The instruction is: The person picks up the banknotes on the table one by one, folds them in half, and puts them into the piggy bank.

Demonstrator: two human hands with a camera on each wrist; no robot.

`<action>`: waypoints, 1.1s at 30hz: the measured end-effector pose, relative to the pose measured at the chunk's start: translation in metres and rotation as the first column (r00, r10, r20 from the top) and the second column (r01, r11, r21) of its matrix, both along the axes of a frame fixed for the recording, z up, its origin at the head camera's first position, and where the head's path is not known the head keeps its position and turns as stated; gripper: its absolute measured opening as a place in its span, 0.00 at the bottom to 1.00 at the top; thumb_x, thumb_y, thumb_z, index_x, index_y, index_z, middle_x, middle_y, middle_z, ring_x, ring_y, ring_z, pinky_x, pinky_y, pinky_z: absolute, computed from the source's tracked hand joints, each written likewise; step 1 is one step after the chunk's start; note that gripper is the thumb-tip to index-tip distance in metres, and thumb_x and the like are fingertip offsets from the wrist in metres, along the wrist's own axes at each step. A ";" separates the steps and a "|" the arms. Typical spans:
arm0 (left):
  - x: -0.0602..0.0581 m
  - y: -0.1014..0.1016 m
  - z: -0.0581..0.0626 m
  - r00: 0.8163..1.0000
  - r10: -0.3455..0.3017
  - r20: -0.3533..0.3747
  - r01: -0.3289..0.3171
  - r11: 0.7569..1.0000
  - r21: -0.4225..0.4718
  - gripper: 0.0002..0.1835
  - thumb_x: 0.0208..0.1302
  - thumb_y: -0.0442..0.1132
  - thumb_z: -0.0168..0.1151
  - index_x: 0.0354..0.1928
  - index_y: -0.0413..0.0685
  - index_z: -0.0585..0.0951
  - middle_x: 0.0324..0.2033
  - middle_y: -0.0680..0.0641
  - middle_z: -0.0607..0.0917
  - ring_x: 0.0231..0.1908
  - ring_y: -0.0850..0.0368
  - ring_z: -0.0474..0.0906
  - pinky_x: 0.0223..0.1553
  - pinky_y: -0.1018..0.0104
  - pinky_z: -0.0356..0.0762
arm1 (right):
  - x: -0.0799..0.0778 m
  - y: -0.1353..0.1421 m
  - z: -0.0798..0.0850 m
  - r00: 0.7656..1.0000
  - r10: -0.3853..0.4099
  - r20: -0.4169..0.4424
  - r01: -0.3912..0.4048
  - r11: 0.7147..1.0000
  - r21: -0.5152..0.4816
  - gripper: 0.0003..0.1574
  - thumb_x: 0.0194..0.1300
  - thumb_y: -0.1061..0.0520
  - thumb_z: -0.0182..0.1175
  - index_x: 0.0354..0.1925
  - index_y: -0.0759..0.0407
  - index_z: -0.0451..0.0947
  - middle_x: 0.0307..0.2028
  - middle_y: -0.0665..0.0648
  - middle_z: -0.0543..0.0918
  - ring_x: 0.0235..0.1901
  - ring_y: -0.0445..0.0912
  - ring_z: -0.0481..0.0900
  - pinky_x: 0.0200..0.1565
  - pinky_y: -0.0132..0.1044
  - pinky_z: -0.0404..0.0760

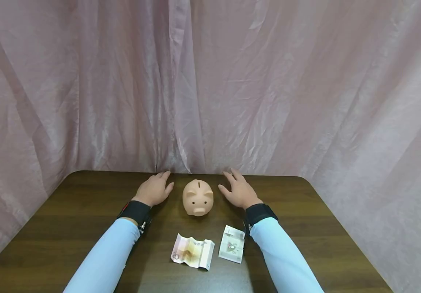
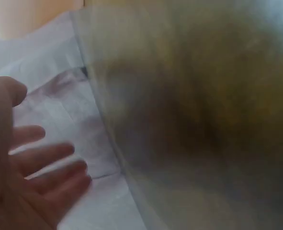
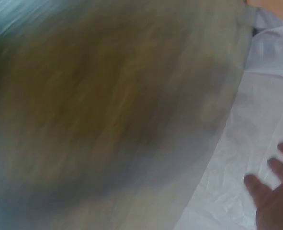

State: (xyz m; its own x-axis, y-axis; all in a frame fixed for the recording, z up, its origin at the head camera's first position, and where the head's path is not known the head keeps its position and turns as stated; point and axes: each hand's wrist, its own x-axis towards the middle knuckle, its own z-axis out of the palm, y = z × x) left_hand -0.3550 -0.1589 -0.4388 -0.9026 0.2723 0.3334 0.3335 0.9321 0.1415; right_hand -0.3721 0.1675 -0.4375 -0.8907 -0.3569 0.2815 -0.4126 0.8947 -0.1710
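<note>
A peach-coloured piggy bank [image 1: 197,198] with a coin slot on top stands between the two hands, its snout toward me. To its left is my left hand [image 1: 153,189], fingers extended and apart from it. On the other side my right hand [image 1: 240,191] is spread, also holding nothing. Nearer to me lies a creased yellowish banknote [image 1: 193,251], and a folded pale green banknote [image 1: 232,244] rests by the right wrist. Loosely spread fingers [image 2: 50,158] show in the left wrist view, as do fingers [image 3: 258,189] in the right wrist view.
A dark brown wooden table [image 1: 67,240] with rounded far corners bears everything. Behind its far edge hangs a pinkish curtain [image 1: 232,89]. Both forearms, in light blue sleeves [image 1: 104,256], reach in from the front; black bands circle the wrists.
</note>
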 end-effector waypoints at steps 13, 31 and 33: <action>0.044 0.008 0.009 0.979 -0.180 -0.096 0.183 0.983 0.030 0.05 0.60 0.42 0.62 0.34 0.50 0.80 0.24 0.56 0.78 0.23 0.62 0.73 0.23 0.64 0.74 | 0.023 0.008 -0.001 0.925 0.380 -0.032 -0.378 0.925 0.047 0.28 0.68 0.40 0.53 0.60 0.51 0.70 0.57 0.53 0.68 0.57 0.45 0.64 0.54 0.42 0.69; 0.121 0.082 0.017 0.856 -0.506 -0.107 0.514 0.855 0.069 0.09 0.61 0.42 0.59 0.24 0.61 0.75 0.19 0.66 0.70 0.17 0.73 0.64 0.18 0.75 0.66 | 0.082 0.012 -0.004 0.685 0.723 -0.090 -0.726 0.688 0.006 0.11 0.56 0.54 0.56 0.38 0.47 0.81 0.45 0.50 0.73 0.46 0.38 0.65 0.42 0.26 0.70; 0.125 0.091 0.014 0.846 -0.529 -0.062 0.532 0.845 0.054 0.06 0.62 0.43 0.59 0.27 0.60 0.77 0.21 0.67 0.72 0.18 0.74 0.65 0.19 0.76 0.67 | 0.085 0.015 -0.005 0.674 0.734 -0.083 -0.735 0.678 0.020 0.12 0.55 0.55 0.55 0.39 0.46 0.81 0.46 0.50 0.72 0.46 0.39 0.66 0.44 0.26 0.69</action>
State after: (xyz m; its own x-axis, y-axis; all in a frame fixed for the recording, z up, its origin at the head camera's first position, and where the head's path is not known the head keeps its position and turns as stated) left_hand -0.2299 -0.0674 -0.4248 -0.6106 0.6817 0.4031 0.7819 0.5997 0.1702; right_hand -0.2870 0.1822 -0.4422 -0.3185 -0.8821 0.3470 -0.9479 0.2956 -0.1188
